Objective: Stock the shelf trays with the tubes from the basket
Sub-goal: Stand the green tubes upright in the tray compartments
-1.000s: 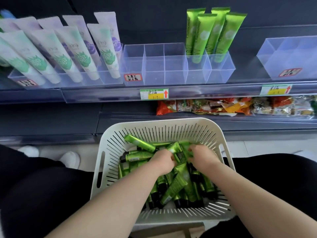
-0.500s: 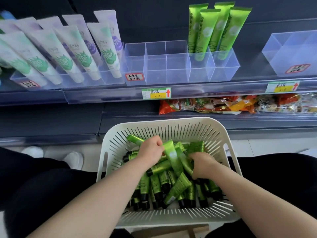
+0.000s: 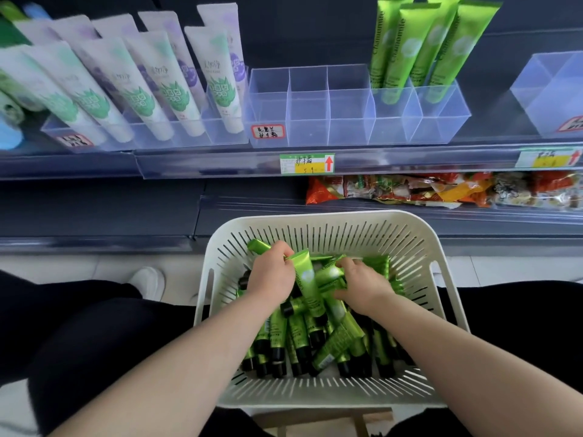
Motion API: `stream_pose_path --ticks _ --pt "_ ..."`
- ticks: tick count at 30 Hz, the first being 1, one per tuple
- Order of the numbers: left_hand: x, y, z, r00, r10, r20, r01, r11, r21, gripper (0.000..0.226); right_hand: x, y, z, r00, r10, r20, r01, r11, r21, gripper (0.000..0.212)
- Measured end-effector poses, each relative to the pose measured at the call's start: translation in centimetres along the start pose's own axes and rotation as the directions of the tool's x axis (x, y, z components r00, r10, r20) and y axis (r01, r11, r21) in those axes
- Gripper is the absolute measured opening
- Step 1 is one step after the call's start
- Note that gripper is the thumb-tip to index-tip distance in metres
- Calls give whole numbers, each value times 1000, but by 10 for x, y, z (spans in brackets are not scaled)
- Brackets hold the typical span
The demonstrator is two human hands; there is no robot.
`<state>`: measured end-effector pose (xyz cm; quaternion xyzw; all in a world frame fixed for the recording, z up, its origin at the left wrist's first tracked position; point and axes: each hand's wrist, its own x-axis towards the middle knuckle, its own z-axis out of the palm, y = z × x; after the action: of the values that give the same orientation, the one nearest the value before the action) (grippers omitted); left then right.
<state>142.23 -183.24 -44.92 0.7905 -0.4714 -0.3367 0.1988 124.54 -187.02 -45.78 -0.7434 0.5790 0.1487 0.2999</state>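
Note:
A white slotted basket (image 3: 419, 247) sits in front of me, filled with several green tubes with black caps. My left hand (image 3: 271, 274) grips one green tube (image 3: 307, 280) near its flat end, the tube slanting down over the pile. My right hand (image 3: 359, 285) curls round another green tube (image 3: 328, 274) lying across the heap. On the shelf above stands a clear divided tray (image 3: 328, 130); its left compartments hold nothing and its right ones hold several upright green tubes (image 3: 419, 48).
A second clear tray (image 3: 142, 137) at the left holds several white tubes with green and purple prints. Another clear tray (image 3: 549, 93) stands at the far right. Snack packets (image 3: 426, 187) lie on the lower shelf. My dark-clothed legs flank the basket.
Both hands have shifted towards the basket's far side. My left hand has drawn one green tube up out of the pile; my right hand has moved to a tube beside it.

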Motion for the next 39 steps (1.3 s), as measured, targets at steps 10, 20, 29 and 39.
stream_pose_path --ticks 10,20,29,39 --pt "0 3 -4 999 32 -39 -33 999 -38 21 2 -7 5 1000 -28 2 28 1000 -8 39" --pt "1 62 -52 957 213 -197 -218 976 -3 25 -37 -12 -78 914 -182 -362 248 958 144 25" --pt "10 159 -139 827 392 -402 -474 872 -123 22 -82 -31 -184 647 -209 -734 378 923 70 24" --pt "61 256 -176 719 278 -637 -518 825 -226 27 -81 -34 -281 420 -137 -897 388 921 41 22"
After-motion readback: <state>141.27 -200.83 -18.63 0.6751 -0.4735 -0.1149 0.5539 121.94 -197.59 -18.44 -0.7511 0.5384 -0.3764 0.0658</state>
